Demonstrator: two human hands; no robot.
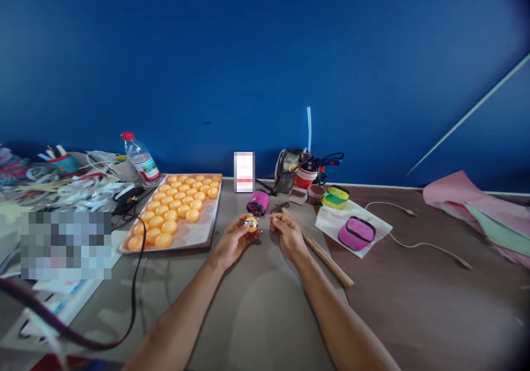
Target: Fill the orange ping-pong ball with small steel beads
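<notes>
My left hand [234, 243] holds an orange ball [251, 226] that carries shiny silver-and-dark bits on its upper side. The thumb and fingers close around it. To its right is my right hand [289, 237], with thumb and fingertips pinched together; whatever they hold, if anything, is too small to make out. Just beyond both hands lies a small magenta mesh pouch [258, 201] with dark, glittering bits at its near edge. A wooden-handled hammer [327, 254] rests beside the right wrist.
On the left, a white tray [197, 238] carries several orange balls, with a water bottle [143, 160] behind. At right, a purple pouch [356, 233] lies on white paper near a yellow-green one [335, 196]. A dark cable [133, 299] loops at left; coloured sheets [467, 205] lie far right.
</notes>
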